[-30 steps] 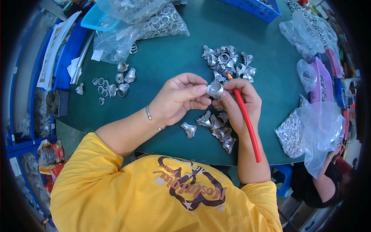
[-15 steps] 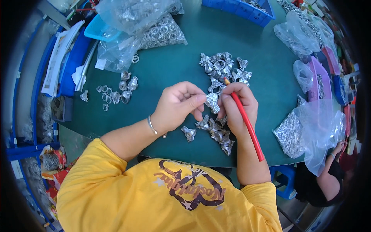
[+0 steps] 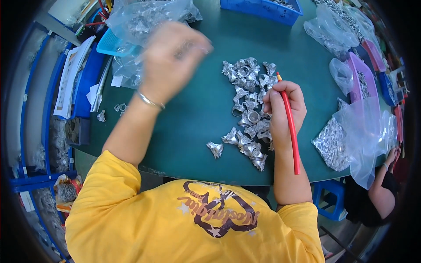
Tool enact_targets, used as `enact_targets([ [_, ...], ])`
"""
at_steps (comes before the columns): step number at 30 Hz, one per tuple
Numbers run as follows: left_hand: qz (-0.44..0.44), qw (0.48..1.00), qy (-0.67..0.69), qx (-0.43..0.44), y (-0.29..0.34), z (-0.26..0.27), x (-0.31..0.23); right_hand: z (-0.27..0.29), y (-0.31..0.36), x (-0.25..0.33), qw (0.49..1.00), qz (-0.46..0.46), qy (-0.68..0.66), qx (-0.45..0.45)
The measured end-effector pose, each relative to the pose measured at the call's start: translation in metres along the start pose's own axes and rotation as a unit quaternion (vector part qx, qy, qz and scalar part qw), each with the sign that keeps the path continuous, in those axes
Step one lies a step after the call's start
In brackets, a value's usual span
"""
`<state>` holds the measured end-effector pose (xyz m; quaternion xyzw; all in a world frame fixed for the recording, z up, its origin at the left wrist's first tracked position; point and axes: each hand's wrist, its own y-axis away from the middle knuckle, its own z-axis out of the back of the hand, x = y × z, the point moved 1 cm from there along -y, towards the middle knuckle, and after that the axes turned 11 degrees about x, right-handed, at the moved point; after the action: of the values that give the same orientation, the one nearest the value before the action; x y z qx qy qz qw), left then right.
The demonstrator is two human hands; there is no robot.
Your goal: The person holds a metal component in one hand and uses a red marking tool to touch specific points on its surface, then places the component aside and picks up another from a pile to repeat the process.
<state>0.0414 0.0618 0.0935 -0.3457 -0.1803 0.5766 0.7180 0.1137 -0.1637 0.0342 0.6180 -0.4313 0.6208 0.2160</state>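
Note:
In my right hand (image 3: 284,115) is a red pencil (image 3: 293,139), held upright-slanted between thumb and fingers with its tip pointing away from me. Just left of that hand lies a pile of silver metal castings (image 3: 251,101), ring-like with flared, ornate heads. One casting (image 3: 215,149) sits apart at the near left of the pile. My left hand (image 3: 173,59) is raised in front of the clear plastic bags (image 3: 131,19) and is smeared by motion; its fingers and anything in them cannot be made out. A few small silver rings (image 3: 119,108) show beside my left forearm.
A light-blue basket (image 3: 109,44) stands at the far left, and a blue bin (image 3: 267,9) at the far edge. Bagged silver parts (image 3: 332,147) and a pink tray (image 3: 356,79) line the right side. Another person's arm (image 3: 382,186) is at far right.
My left hand has left the casting near the pile and swung far and left toward the bags. My right hand, still with the pencil, has moved slightly right, off the pile.

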Motion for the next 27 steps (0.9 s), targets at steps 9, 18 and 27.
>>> enact_targets([
  [9,0.409,0.697,0.544,0.224,0.062,-0.067,-0.049,-0.002,0.002,-0.001,0.999,-0.009,0.031,0.031],
  [18,0.45,0.525,0.717,0.087,0.076,-0.054,-0.054,-0.013,0.007,-0.014,0.975,0.046,0.167,0.14],
  [27,0.454,0.57,0.679,0.089,0.075,-0.053,-0.059,-0.009,0.012,-0.003,0.982,0.096,0.141,0.083],
])
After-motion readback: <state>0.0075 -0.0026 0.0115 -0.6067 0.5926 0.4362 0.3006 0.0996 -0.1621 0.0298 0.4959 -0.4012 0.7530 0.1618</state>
